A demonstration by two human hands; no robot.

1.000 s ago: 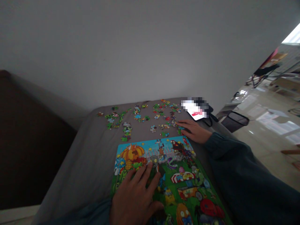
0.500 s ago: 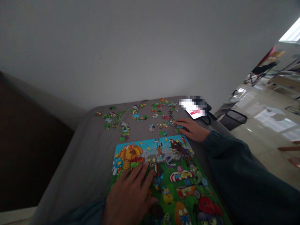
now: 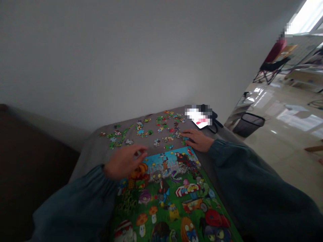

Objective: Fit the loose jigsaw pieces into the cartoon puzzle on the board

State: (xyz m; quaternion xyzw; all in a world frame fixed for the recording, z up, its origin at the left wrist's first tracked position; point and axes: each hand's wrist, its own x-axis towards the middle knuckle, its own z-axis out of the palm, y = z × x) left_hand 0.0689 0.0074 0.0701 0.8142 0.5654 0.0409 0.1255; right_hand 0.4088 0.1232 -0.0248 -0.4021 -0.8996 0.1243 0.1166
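A cartoon jigsaw picture with a blue top strip and green ground lies in front of me. My left hand hovers over its upper left corner, smeared by motion. Its thumb and fingers are apart, with no piece visible between them. Beyond the board, loose jigsaw pieces are scattered over the grey cloth. My right hand rests by the board's top right corner, fingers stretched out and touching pieces at the right end of the scatter. Whatever lies beneath those fingers is hidden.
A grey cloth covers the table, which stands against a pale wall. A lit phone lies at the back right beside a black strap. On the floor to the right are a dark mesh bin and a folding chair.
My left hand has lifted off the jigsaw picture and moved up and left toward the loose pieces. My right hand stays among the pieces. The view has shifted slightly.
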